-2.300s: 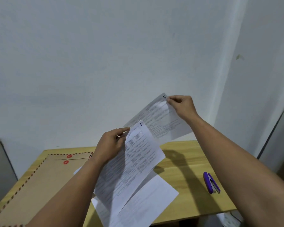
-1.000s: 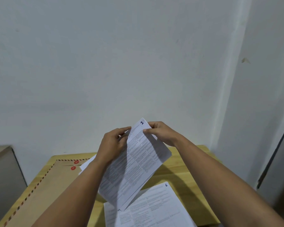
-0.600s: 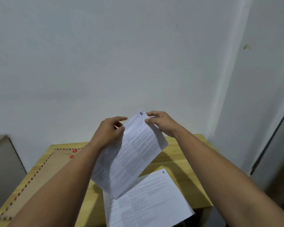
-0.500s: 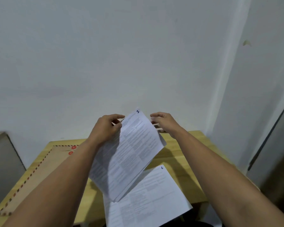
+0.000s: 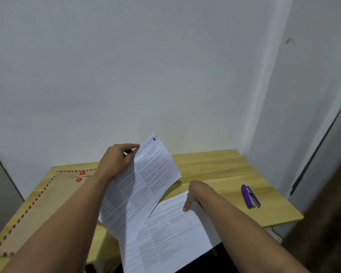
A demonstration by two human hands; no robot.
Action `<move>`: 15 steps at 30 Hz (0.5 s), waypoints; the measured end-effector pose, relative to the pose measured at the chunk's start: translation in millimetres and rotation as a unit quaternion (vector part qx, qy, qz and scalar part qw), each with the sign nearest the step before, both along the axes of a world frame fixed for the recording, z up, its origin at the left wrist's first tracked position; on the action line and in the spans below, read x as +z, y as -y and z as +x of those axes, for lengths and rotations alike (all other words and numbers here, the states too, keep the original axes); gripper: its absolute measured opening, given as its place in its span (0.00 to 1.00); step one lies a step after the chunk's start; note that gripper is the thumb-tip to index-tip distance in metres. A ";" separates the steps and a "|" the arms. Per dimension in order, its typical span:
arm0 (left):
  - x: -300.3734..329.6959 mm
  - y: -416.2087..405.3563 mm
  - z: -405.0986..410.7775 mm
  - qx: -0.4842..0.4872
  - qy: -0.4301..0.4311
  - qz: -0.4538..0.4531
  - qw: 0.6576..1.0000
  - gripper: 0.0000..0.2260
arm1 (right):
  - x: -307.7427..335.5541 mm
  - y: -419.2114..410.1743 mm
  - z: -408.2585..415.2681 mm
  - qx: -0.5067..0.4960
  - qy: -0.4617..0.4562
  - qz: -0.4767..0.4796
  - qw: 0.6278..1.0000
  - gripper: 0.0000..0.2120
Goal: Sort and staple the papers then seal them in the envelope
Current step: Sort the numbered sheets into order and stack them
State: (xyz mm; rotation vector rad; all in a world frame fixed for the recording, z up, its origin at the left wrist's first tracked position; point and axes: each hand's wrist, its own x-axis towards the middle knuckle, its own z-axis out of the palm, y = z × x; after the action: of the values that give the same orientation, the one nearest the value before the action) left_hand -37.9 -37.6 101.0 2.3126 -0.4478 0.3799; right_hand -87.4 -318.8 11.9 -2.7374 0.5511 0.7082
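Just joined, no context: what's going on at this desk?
A person is sorting printed pages. The left hand holds up a small stack of sheets, the top one numbered 1. The right hand reaches down to a loose sheet lying on the wooden table, fingertips on its top edge. The purple stapler sits untouched at right, and the brown envelope lies flat at left, so stapling and sealing are not yet done.
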 end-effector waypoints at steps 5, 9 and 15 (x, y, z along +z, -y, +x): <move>-1.6 -0.6 -0.7 0.001 -0.006 -0.004 1.000 0.11 | -3.9 -3.7 10.2 -0.026 -0.024 0.008 0.999 0.30; -0.4 -2.7 -2.4 -0.002 -0.007 -0.004 1.000 0.12 | -10.1 3.3 6.5 -0.052 0.003 0.054 0.997 0.27; 3.1 -6.0 -2.3 -0.001 0.022 -0.026 0.999 0.12 | -13.2 29.5 17.5 -0.019 0.064 0.069 0.995 0.21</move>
State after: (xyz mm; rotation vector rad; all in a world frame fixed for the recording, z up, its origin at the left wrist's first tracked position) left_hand -40.3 -31.6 104.0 2.2578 -0.4567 0.4361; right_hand -69.9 -348.2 -1.3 -2.6148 0.5037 0.5361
